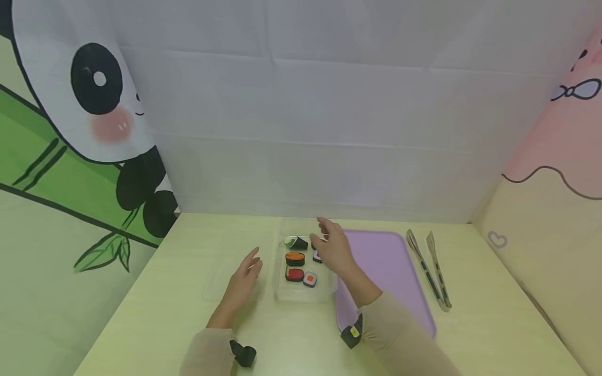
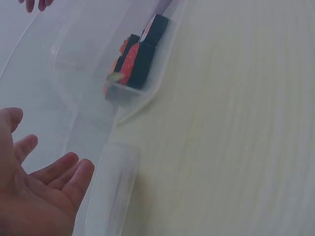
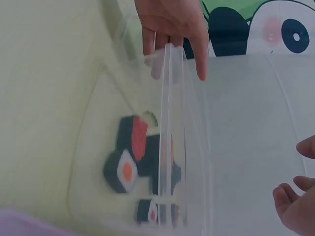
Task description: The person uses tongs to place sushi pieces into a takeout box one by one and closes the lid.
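Observation:
A clear plastic box [image 1: 305, 296] stands mid-table with several sushi pieces inside, among them an orange-topped piece [image 1: 294, 259], a red-topped piece [image 1: 294, 274] and a small roll [image 1: 310, 279]. My right hand [image 1: 335, 250] hovers over the box's right side and hides part of its contents. In the right wrist view the thumb and fingers of my right hand [image 3: 298, 201] are apart, with nothing between them. My left hand [image 1: 242, 284] is left of the box, above a clear lid [image 1: 213, 287]. Fingers spread, the left hand [image 2: 42, 191] holds nothing.
To the right of the box lies a purple tray [image 1: 381, 261], partly under my right forearm. Metal tongs [image 1: 437, 269] rest beyond the tray on the right. A white cloth backdrop [image 1: 320, 172] rises at the table's back edge.

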`<state>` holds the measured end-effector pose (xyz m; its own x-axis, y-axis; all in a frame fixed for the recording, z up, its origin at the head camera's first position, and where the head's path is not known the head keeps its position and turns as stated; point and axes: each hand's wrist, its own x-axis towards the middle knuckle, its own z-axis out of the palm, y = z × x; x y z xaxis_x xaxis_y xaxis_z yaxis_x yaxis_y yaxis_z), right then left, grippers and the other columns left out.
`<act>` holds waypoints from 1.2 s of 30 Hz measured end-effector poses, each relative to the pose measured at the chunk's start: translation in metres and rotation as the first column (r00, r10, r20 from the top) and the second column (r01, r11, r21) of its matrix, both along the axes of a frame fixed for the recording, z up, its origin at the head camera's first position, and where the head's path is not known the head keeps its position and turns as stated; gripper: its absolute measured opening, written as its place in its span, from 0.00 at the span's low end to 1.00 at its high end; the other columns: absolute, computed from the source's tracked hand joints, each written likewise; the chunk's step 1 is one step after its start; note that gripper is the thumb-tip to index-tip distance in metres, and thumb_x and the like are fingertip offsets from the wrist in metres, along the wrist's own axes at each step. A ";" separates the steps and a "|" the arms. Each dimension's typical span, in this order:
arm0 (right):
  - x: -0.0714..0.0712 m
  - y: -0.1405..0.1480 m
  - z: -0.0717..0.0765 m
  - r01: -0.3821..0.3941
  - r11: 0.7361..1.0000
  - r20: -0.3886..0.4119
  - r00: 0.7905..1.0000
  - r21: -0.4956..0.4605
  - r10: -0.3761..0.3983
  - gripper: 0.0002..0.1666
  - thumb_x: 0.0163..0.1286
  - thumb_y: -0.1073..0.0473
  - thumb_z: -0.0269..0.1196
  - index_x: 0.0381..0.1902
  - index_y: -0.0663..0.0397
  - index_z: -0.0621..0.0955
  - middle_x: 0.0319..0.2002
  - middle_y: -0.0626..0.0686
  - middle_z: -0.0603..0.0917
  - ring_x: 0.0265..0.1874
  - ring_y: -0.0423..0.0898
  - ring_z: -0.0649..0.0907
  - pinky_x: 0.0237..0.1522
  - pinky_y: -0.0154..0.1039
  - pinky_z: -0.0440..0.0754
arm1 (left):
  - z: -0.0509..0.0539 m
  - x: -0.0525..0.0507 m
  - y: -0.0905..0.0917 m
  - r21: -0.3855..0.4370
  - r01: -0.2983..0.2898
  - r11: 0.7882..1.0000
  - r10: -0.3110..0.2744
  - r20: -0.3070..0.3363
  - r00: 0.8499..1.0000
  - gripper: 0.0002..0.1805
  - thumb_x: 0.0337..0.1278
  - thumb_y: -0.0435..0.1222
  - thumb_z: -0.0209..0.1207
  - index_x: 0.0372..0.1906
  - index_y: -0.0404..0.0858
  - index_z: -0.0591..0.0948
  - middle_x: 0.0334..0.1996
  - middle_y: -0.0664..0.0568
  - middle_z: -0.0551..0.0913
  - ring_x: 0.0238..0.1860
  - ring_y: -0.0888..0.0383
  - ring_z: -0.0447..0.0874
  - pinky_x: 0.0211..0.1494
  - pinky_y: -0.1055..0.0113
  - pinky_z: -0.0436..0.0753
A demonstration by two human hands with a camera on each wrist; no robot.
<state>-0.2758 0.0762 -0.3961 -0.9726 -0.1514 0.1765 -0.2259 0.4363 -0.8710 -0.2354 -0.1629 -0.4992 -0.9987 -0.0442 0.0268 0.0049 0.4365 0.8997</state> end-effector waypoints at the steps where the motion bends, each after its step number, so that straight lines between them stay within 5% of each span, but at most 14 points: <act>1: 0.001 -0.008 0.000 -0.015 1.000 0.012 1.000 -0.010 0.015 0.31 0.71 0.61 0.60 0.70 0.61 0.67 0.60 0.62 0.72 0.58 0.59 0.73 0.59 0.50 0.73 | 0.002 0.000 -0.006 -0.010 0.010 1.000 -0.010 -0.005 1.000 0.32 0.76 0.53 0.40 0.77 0.45 0.54 0.69 0.36 0.64 0.65 0.36 0.66 0.61 0.38 0.68; 7: 0.014 -0.057 -0.003 -0.071 0.997 0.085 0.994 -0.039 0.074 0.34 0.73 0.58 0.59 0.72 0.59 0.63 0.62 0.61 0.71 0.59 0.58 0.73 0.57 0.51 0.75 | 0.007 -0.004 -0.044 -0.060 -0.029 0.998 0.029 0.000 1.000 0.33 0.76 0.52 0.42 0.77 0.43 0.52 0.71 0.35 0.59 0.69 0.36 0.58 0.64 0.37 0.63; 15: 0.039 -0.118 -0.021 -0.048 0.998 0.094 0.994 -0.037 0.051 0.36 0.70 0.56 0.62 0.71 0.60 0.64 0.63 0.63 0.71 0.61 0.59 0.72 0.59 0.56 0.72 | 0.004 -0.005 -0.078 -0.154 -0.135 0.979 0.142 0.036 0.989 0.36 0.75 0.49 0.46 0.77 0.38 0.50 0.71 0.30 0.55 0.71 0.33 0.50 0.68 0.38 0.57; 25: 0.053 -0.147 -0.064 -0.022 0.999 0.101 0.995 -0.027 0.025 0.37 0.70 0.57 0.61 0.70 0.65 0.62 0.65 0.64 0.66 0.64 0.60 0.70 0.62 0.53 0.69 | -0.008 -0.007 -0.089 -0.218 -0.208 0.953 0.230 0.082 0.970 0.38 0.73 0.51 0.47 0.75 0.33 0.52 0.69 0.26 0.54 0.68 0.27 0.50 0.65 0.33 0.56; 36: 0.046 -0.157 -0.094 -0.002 0.998 0.146 0.989 0.066 -0.008 0.37 0.68 0.60 0.63 0.69 0.68 0.62 0.67 0.69 0.60 0.66 0.63 0.66 0.63 0.53 0.67 | -0.012 -0.010 -0.091 -0.213 -0.200 0.956 0.228 0.115 0.967 0.39 0.71 0.50 0.51 0.74 0.31 0.54 0.69 0.25 0.53 0.70 0.30 0.48 0.68 0.38 0.54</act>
